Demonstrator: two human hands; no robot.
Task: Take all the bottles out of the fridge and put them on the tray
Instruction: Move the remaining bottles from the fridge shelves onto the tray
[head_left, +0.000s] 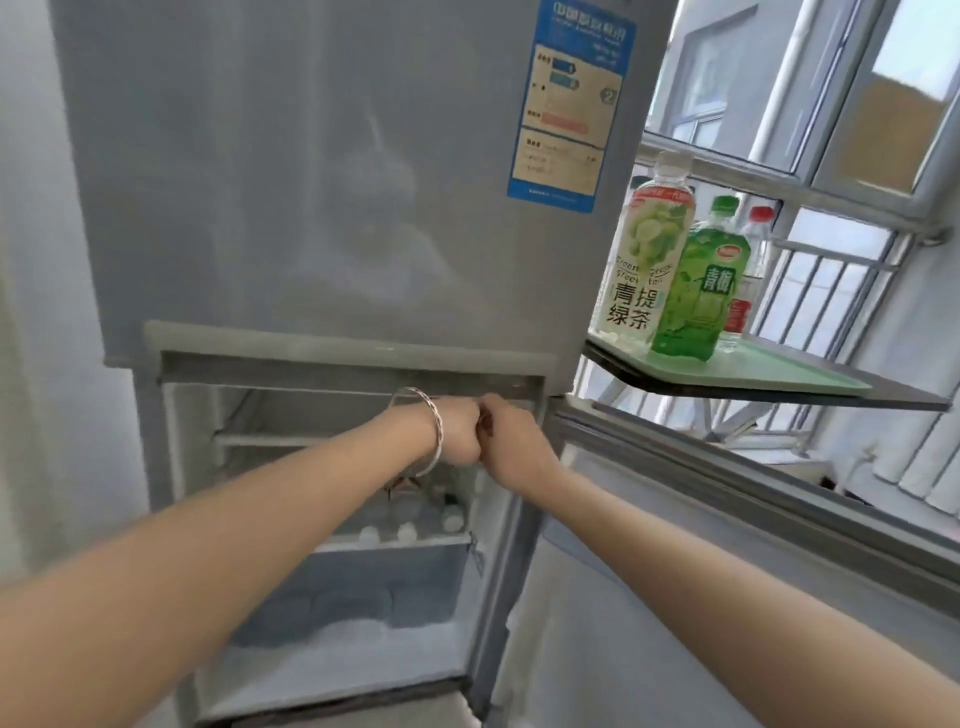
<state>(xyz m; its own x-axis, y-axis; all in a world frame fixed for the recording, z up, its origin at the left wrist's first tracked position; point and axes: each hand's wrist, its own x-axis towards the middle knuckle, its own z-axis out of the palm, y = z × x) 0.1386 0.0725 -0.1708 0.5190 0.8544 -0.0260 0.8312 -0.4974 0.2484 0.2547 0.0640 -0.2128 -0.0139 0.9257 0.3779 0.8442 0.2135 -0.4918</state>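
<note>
- White-capped bottles (415, 514) sit clustered on a shelf (395, 543) in the open lower compartment of the fridge (311, 208), below both hands.
- Caps face up toward the camera, so the long axes look roughly vertical; blur prevents certainty.
- Handling, judged: full plastic, moderately heavy, stiff. Probably cold and damp, hence slippery. Best grip is around the body below the shoulder, not the cap.
- Left hand (460, 436), wearing a bracelet (434, 431), and right hand (511, 441) meet side by side at the compartment's top edge. The fingers are hidden, so I cannot tell what either grasps, if anything.
- Tray (810, 374), pale green, lies on a dark ledge (883, 397) to the right. It carries three upright bottles: pale green-tea bottle (644, 260), green bottle (701, 291), red-capped bottle (753, 270).
- Judged: the bottles in the fridge are not yet moved.
</note>
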